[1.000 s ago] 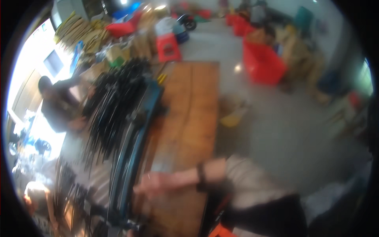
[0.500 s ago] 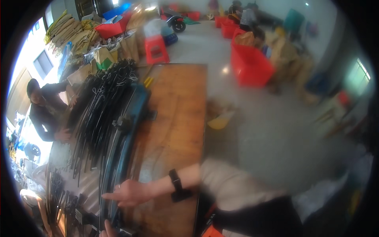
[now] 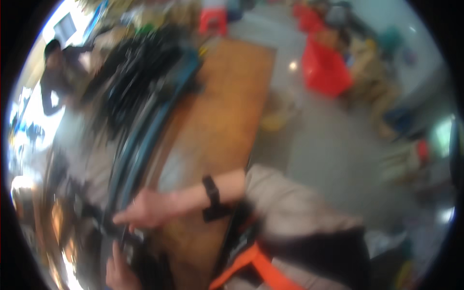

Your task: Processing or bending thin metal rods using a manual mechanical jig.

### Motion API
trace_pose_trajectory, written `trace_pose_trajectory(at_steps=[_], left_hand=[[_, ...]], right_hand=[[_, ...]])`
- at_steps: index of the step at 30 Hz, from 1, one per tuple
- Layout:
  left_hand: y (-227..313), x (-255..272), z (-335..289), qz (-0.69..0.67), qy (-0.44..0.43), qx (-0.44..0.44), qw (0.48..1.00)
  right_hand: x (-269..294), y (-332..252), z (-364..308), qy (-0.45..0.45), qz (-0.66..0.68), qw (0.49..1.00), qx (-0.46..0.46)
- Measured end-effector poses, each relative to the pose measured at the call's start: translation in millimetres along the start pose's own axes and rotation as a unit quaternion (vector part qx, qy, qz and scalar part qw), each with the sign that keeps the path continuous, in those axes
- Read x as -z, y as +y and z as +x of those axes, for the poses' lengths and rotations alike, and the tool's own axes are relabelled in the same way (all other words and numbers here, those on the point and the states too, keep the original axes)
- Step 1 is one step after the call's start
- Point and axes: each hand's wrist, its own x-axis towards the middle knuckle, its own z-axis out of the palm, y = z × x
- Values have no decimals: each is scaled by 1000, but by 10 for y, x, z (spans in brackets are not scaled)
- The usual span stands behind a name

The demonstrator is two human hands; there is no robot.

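My right hand, with a black band on its wrist, reaches in over the bench with its index finger stretched out. Its fingertip is beside a dark clamp-like block at the near end of a long blue metal rail. Below it, my left hand shows one straight finger pointing up toward the same block. The rest of the left hand is smeared and partly cut off. Whether either hand touches the block cannot be made out. Beyond the rail lies a bundle of long black strips.
A brown wooden board covers the bench right of the rail. Across it at the left, another person stands by the strips. Red tubs, brown sacks and a red stool stand on the floor farther off.
The view has swung and blurred, so the bench and rail sit higher. Both hands now show higher in the picture and more of the left one is visible. An orange strap has come into view.
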Motion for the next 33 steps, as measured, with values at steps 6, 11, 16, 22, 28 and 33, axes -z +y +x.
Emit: trace_pose_trajectory(at_steps=[6, 11, 16, 22, 28, 33], left_hand=[[-2, -53, -199, -30, 29, 62, 997], [-236, 6, -238, -28, 86, 63, 994], [-769, 450, -685, 41, 205, 203, 957], [-820, 630, -1032, 44, 139, 293, 945], [-747, 558, -1374, -30, 179, 317, 931], [-806, 405, -1532, -81, 155, 354, 919]], right_hand=[[-157, 84, -106, -69, -22, 996, -43], [-413, 263, -113, 121, -55, 990, 38], [-248, 734, -262, -10, -105, 989, -101], [-1102, 538, 316, -120, 239, 940, -209], [-1680, 372, 860, -173, 136, 975, 13], [-1812, 434, 875, -234, 146, 961, -30]])
